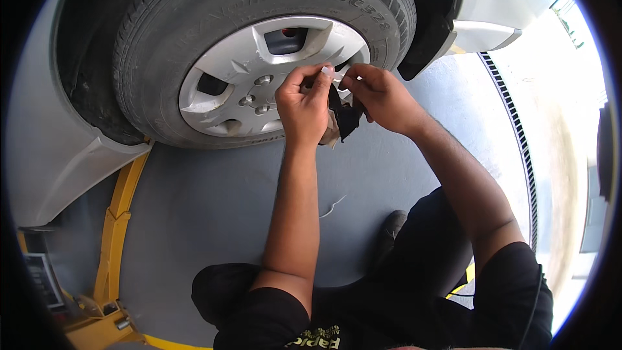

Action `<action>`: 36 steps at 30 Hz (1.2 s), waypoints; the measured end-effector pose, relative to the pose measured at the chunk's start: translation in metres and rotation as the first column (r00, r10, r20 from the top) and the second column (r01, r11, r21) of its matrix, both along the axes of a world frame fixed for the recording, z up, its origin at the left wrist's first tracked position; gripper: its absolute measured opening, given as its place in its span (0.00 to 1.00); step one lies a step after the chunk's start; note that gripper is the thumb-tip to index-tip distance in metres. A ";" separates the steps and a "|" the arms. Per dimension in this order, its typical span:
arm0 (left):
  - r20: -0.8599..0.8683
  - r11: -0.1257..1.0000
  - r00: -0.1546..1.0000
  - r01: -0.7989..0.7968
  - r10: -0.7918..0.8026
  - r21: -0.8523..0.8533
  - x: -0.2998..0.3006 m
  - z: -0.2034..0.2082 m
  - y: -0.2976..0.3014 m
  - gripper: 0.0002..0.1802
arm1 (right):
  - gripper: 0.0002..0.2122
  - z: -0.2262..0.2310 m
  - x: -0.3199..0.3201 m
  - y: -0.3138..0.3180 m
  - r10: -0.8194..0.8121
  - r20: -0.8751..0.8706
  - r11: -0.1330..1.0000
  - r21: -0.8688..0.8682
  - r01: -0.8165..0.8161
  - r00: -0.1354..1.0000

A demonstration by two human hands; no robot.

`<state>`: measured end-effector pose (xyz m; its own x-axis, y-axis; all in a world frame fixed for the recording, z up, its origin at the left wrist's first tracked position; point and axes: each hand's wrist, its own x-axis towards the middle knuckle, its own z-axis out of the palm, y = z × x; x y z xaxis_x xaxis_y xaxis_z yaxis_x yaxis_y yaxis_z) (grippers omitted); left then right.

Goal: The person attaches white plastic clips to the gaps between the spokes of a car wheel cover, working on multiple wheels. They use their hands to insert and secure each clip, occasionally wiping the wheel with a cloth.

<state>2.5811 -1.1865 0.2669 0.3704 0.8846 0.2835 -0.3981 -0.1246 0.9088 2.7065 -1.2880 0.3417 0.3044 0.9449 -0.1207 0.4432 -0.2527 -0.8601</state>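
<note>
So, left hand point(303, 102) has a small whitish piece point(328, 72) pinched at the fingertips, right hand point(387, 98) is just beside it, fingers curled, can't tell on what. Black scrap point(348, 121) hangs between them, by the silver wheel cover point(227, 111).

1 small whitish piece point(328, 72), pinched; crumpled black piece point(348, 120) hanging below.

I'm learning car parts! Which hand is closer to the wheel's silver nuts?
Left. The left hand is just right of the visible silver nuts; the right hand is farther right.
</note>
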 end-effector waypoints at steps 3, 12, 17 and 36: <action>0.057 0.943 0.991 -0.135 0.123 0.306 0.005 0.010 -0.012 0.07 | 0.11 -0.004 0.003 -0.001 -0.062 0.265 0.982 0.189 0.011 0.962; 0.026 0.853 1.000 -0.025 0.013 0.522 0.009 0.036 -0.034 0.06 | 0.07 0.003 0.012 -0.014 -0.160 0.292 0.923 0.382 0.038 0.943; -0.018 0.769 1.000 -0.009 0.026 0.639 0.012 0.037 -0.036 0.14 | 0.08 0.006 0.029 -0.020 -0.080 0.066 0.899 0.436 0.044 0.995; 0.194 0.842 0.894 0.446 -0.404 -0.305 0.012 0.049 -0.051 0.09 | 0.08 -0.008 0.032 -0.011 -0.049 -0.178 0.800 0.583 0.146 0.983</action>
<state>2.5931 -1.2375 0.3164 0.7143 0.6966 0.0667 -0.4479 0.3820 0.8084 2.7387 -1.2985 0.3333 0.4230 0.8128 0.4006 0.3012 0.2908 -0.9081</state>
